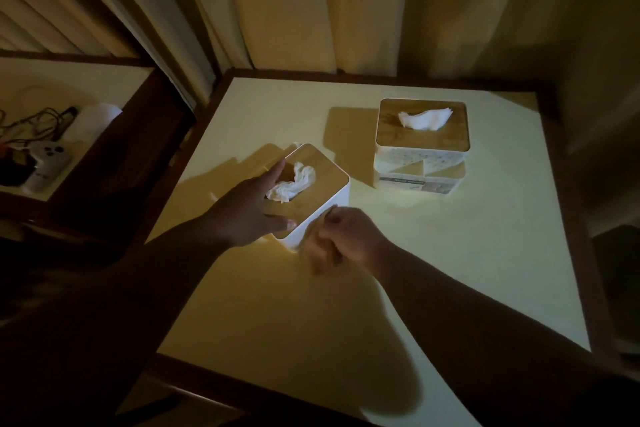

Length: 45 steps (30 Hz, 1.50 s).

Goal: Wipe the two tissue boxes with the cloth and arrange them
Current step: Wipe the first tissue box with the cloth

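Tissue boxes, two of them, stand on the pale table (450, 253) with its dark wooden rim. Nearer box (322, 194), white-sided with a wooden lid, sits left of the table's middle, turned at an angle, a crumpled tissue (294, 184) poking from its slot. Left hand (242, 215) lies on top of this box from 8 o'clock: its fingers (273, 173) are spread across the lid along the tissue's left side, and the thumb (280, 224) presses the near edge of the lid, so the box is held between them. Right hand (346, 239) is at the box's 5 o'clock, touching or just beside the white near-right wall; its fingers (323, 253) are curled tight together into a loose fist. They are blurred, and whether a cloth is bunched inside them cannot be told.

Farther box (420, 146) stands at 2 o'clock from the nearer one, well apart from both hands, squared to the table's far edge. It has a wooden lid, a patterned white wall with a label low on the front, and a flat white tissue (424, 118) rising from its top.

Curtains (346, 3) hang behind the table. At 9 o'clock, on a lower shelf (69, 80), lie tangled cables (31, 128) and a pale controller (50, 158)
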Tool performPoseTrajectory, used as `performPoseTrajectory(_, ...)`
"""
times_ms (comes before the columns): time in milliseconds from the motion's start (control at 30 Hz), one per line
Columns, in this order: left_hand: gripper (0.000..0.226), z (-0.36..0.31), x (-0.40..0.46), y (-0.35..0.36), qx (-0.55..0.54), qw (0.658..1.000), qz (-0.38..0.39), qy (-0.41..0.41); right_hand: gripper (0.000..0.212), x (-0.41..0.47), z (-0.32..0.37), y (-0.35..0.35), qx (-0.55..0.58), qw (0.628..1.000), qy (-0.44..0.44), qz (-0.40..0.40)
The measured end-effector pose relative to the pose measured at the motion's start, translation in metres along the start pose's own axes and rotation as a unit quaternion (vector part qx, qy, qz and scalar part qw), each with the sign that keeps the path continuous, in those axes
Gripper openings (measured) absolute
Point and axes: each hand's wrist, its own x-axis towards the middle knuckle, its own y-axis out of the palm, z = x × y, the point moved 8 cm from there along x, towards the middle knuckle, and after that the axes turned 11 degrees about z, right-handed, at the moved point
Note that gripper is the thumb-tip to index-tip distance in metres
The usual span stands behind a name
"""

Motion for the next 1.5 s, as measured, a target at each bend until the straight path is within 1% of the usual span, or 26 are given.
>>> performPoseTrajectory(33, 0.117, 0.001, 0.001, 0.000, 0.000, 1.000, 0.000, -0.001, 0.025, 0.005, 0.001, -0.012, 0.043, 0.997, -0.009, -0.057)
performPoseTrajectory(100, 0.117, 0.002, 0.001, 0.000, -0.001, 1.000, 0.005, -0.006, 0.026, -0.003, -0.004, -0.036, 0.172, 0.963, -0.025, -0.205)
performPoseTrajectory(133, 0.118, 0.002, 0.000, 0.000, -0.002, 1.000, 0.007, -0.006, 0.029, -0.010, -0.006, -0.038, 0.181, 0.953, -0.020, -0.242)
performPoseTrajectory(167, 0.119, 0.002, 0.001, 0.000, -0.002, 1.000, 0.008, -0.004, 0.031, -0.010, -0.004, -0.031, 0.137, 0.966, -0.015, -0.219)
performPoseTrajectory(233, 0.120, 0.001, 0.001, -0.001, -0.003, 1.000, 0.012, -0.002, 0.031, 0.000, -0.003, 0.009, 0.030, 0.998, -0.001, -0.051)
performPoseTrajectory(267, 0.120, 0.000, 0.001, -0.001, -0.002, 1.000, 0.012, -0.003, 0.027, -0.003, 0.000, 0.022, 0.014, 1.000, -0.003, 0.008)
performPoseTrajectory(300, 0.119, 0.001, 0.001, -0.001, -0.001, 1.000, 0.011, -0.005, 0.021, -0.004, 0.002, 0.025, 0.022, 0.999, -0.013, 0.026)
performPoseTrajectory(333, 0.119, 0.002, 0.001, -0.001, -0.001, 1.000, 0.008, -0.006, 0.016, -0.004, 0.005, 0.019, 0.050, 0.998, -0.027, 0.006)
performPoseTrajectory(400, 0.118, 0.003, 0.002, 0.000, -0.003, 1.000, 0.005, -0.007, 0.015, -0.012, 0.009, -0.004, 0.143, 0.983, -0.056, -0.099)
performPoseTrajectory(467, 0.118, 0.003, 0.002, 0.000, -0.005, 1.000, 0.001, -0.010, 0.024, -0.021, 0.011, -0.009, 0.148, 0.974, -0.080, -0.150)
performPoseTrajectory(533, 0.118, 0.004, 0.002, 0.000, -0.005, 1.000, 0.000, -0.009, 0.036, -0.021, 0.019, 0.015, 0.075, 0.992, -0.087, -0.053)
performPoseTrajectory(600, 0.119, 0.003, 0.003, 0.001, -0.003, 1.000, -0.001, -0.005, 0.037, -0.019, 0.021, 0.046, 0.060, 0.988, -0.124, 0.068)
performPoseTrajectory(633, 0.119, 0.003, 0.003, 0.001, -0.005, 1.000, -0.002, -0.003, 0.037, -0.017, 0.020, 0.045, 0.064, 0.986, -0.131, 0.076)
performPoseTrajectory(700, 0.118, 0.004, 0.003, 0.002, -0.009, 1.000, -0.006, -0.003, 0.038, -0.009, 0.009, 0.023, 0.088, 0.990, -0.107, 0.001)
performPoseTrajectory(800, 0.117, 0.003, 0.002, 0.003, -0.013, 1.000, -0.009, -0.005, 0.021, -0.012, -0.007, -0.001, 0.100, 0.986, -0.044, -0.123)
performPoseTrajectory(833, 0.117, 0.003, 0.002, 0.003, -0.015, 1.000, -0.009, -0.004, 0.022, -0.014, -0.004, 0.002, 0.062, 0.991, -0.036, -0.115)
performPoseTrajectory(933, 0.116, 0.003, 0.002, 0.003, -0.021, 1.000, -0.006, -0.003, 0.031, -0.018, 0.011, 0.041, -0.016, 0.998, -0.058, 0.034)
performPoseTrajectory(967, 0.116, 0.003, 0.002, 0.003, -0.025, 1.000, -0.005, -0.002, 0.035, -0.020, 0.016, 0.045, -0.034, 0.996, -0.063, 0.056)
performPoseTrajectory(1033, 0.117, 0.004, 0.002, 0.003, -0.028, 1.000, -0.007, -0.001, 0.044, -0.016, 0.018, 0.031, -0.051, 0.996, -0.066, 0.019)
performPoseTrajectory(1167, 0.116, 0.005, 0.002, 0.003, -0.027, 1.000, -0.010, -0.002, 0.021, -0.008, -0.004, -0.017, 0.044, 0.985, 0.007, -0.168)
performPoseTrajectory(1200, 0.115, 0.004, 0.002, 0.003, -0.027, 1.000, -0.011, -0.002, 0.020, -0.005, -0.008, -0.015, 0.057, 0.985, 0.023, -0.161)
performPoseTrajectory(1300, 0.115, 0.002, 0.001, 0.002, -0.030, 0.999, -0.011, -0.001, 0.020, 0.007, -0.008, 0.001, 0.005, 0.999, 0.043, -0.015)
performPoseTrajectory(1333, 0.116, 0.002, 0.000, 0.002, -0.031, 0.999, -0.009, 0.002, 0.016, 0.007, -0.007, -0.003, 0.017, 0.999, 0.042, 0.000)
performPoseTrajectory(1367, 0.116, 0.002, 0.000, 0.002, -0.031, 0.999, -0.006, 0.004, 0.016, 0.008, -0.005, -0.014, 0.050, 0.998, 0.038, -0.017)
performPoseTrajectory(1433, 0.116, 0.003, 0.000, 0.002, -0.033, 0.999, -0.002, 0.003, 0.016, 0.005, -0.005, -0.042, 0.141, 0.984, 0.018, -0.111)
performPoseTrajectory(1500, 0.115, 0.002, -0.001, 0.002, -0.038, 0.999, -0.002, 0.003, 0.014, 0.000, -0.003, -0.051, 0.132, 0.980, 0.007, -0.152)
